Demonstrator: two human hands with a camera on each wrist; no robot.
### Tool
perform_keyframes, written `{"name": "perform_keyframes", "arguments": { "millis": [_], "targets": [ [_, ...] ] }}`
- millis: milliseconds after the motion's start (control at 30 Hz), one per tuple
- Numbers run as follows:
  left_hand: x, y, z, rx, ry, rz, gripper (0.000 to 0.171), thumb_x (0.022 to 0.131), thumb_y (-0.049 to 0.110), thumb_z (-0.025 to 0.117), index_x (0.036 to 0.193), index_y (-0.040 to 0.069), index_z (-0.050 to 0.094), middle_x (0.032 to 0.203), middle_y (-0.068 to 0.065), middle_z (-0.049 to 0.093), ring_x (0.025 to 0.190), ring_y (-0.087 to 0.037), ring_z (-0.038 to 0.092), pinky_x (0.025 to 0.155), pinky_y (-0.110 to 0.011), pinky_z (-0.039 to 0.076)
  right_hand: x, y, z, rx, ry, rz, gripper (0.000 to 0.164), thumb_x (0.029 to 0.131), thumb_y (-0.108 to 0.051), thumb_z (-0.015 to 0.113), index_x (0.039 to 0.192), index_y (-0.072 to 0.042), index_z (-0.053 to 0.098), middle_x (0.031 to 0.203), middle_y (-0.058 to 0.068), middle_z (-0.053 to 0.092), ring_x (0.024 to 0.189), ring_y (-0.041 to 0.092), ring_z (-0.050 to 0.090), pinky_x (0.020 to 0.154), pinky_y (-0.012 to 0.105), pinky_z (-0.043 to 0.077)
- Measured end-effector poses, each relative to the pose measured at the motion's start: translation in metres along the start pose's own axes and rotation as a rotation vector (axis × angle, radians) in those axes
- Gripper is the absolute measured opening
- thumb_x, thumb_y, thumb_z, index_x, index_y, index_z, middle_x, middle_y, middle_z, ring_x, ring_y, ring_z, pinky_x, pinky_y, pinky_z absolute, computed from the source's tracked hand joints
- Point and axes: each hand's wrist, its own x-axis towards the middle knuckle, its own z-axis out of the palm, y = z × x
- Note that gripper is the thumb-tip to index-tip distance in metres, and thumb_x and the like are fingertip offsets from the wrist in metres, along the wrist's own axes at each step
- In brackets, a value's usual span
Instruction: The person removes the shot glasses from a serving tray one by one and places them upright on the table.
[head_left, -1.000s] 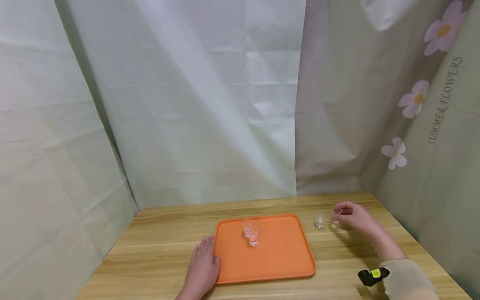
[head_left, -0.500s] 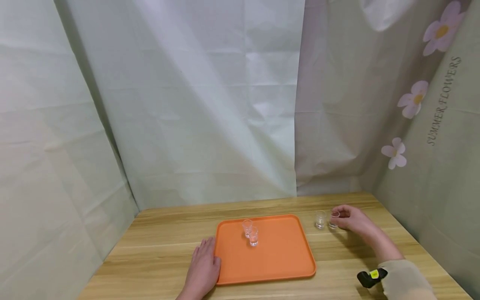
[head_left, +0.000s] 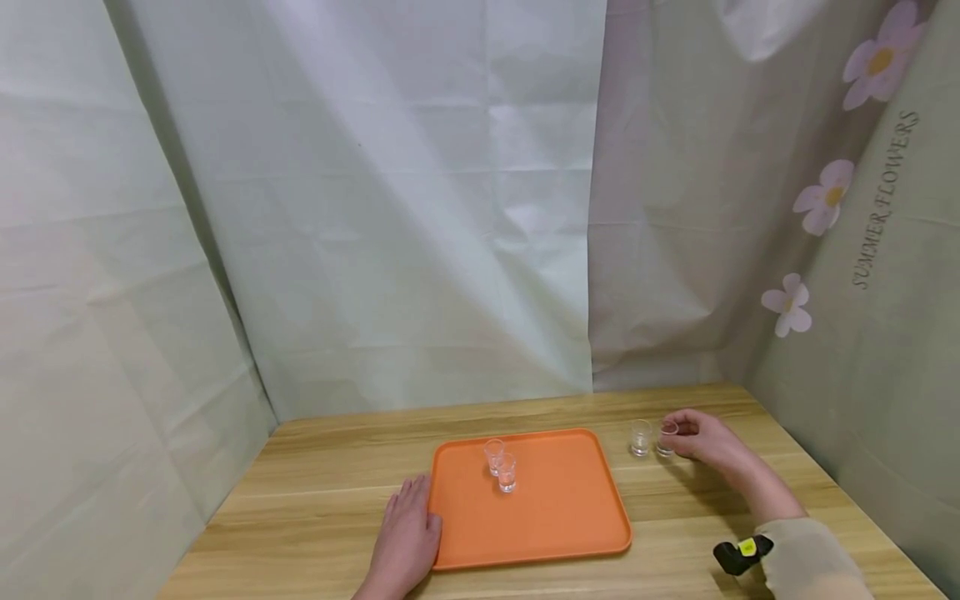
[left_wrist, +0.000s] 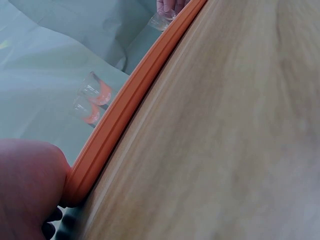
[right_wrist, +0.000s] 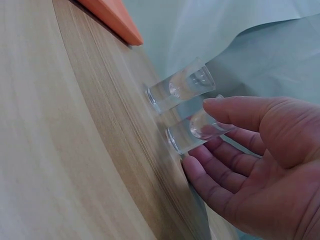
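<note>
My right hand (head_left: 708, 440) grips a clear shot glass (right_wrist: 182, 136) with the thumb at its rim and the fingers curled round its far side. The glass stands upright on the table at the back right. Close beside it, on the left, is a second shot glass (head_left: 640, 438). On the orange tray (head_left: 558, 517), two more shot glasses stand together: one farther back (head_left: 492, 455) and one nearer (head_left: 507, 474), overlapping in the head view. My left hand (head_left: 405, 529) rests against the tray's left edge, fingers extended forward and thumb at the rim.
The wooden table (head_left: 322, 467) is closed in by pale green curtains (head_left: 420, 250) at the back and both sides. A black wrist device (head_left: 742, 554) with a yellow label sits at my right sleeve (head_left: 813, 558).
My right hand has shifted slightly left with the shot glass, bringing it closer to the second one. The left hand and the tray have stayed in place.
</note>
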Motion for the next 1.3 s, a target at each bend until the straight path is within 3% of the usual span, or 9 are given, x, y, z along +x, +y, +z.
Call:
{"name": "perform_keyframes", "arguments": {
  "millis": [567,900,1033,1167,1300],
  "targets": [
    [0.001,-0.001,0.001,0.004,0.011,0.006,0.059,0.098,0.005,0.062,0.154,-0.014,0.053,0.157,-0.035,0.054,0.152,-0.055,0.043,0.128,-0.069,0.029,0.002,0.001,0.001,-0.079,0.008,-0.028,0.052,0.103,-0.019,0.079,0.139,0.014,0.059,0.13,0.026,0.069,0.12,0.035,0.065,0.086,0.027,0.058],
    [0.0,-0.001,0.001,0.009,0.005,0.011,0.059,0.099,0.005,0.063,0.153,-0.014,0.053,0.156,-0.035,0.055,0.151,-0.055,0.044,0.126,-0.071,0.031,-0.001,-0.001,0.001,-0.031,-0.003,-0.044,0.064,0.101,-0.014,0.081,0.148,0.017,0.051,0.137,0.031,0.065,0.128,0.043,0.061,0.086,0.026,0.059],
    [-0.001,0.0,0.0,0.011,0.0,0.008,0.059,0.099,0.005,0.064,0.154,-0.014,0.053,0.156,-0.035,0.054,0.151,-0.055,0.044,0.126,-0.071,0.031,-0.003,-0.007,-0.002,-0.03,-0.009,-0.056,0.071,0.103,-0.015,0.079,0.155,0.018,0.044,0.149,0.039,0.055,0.139,0.054,0.054,0.105,0.042,0.058],
    [-0.001,0.0,0.0,0.01,-0.001,0.004,0.06,0.099,0.005,0.063,0.154,-0.014,0.052,0.157,-0.035,0.054,0.152,-0.055,0.043,0.127,-0.071,0.03,-0.004,-0.015,-0.003,-0.068,0.004,-0.066,0.078,0.105,-0.02,0.077,0.161,0.016,0.036,0.161,0.041,0.044,0.149,0.059,0.042,0.12,0.069,0.041],
    [-0.001,0.0,-0.001,0.007,-0.003,0.0,0.06,0.099,0.006,0.063,0.154,-0.014,0.052,0.158,-0.034,0.053,0.152,-0.055,0.043,0.127,-0.071,0.03,-0.004,-0.027,0.001,-0.097,0.063,-0.09,0.083,0.104,-0.026,0.079,0.164,0.012,0.035,0.165,0.039,0.04,0.152,0.06,0.037,0.122,0.074,0.035]
  ]
}}
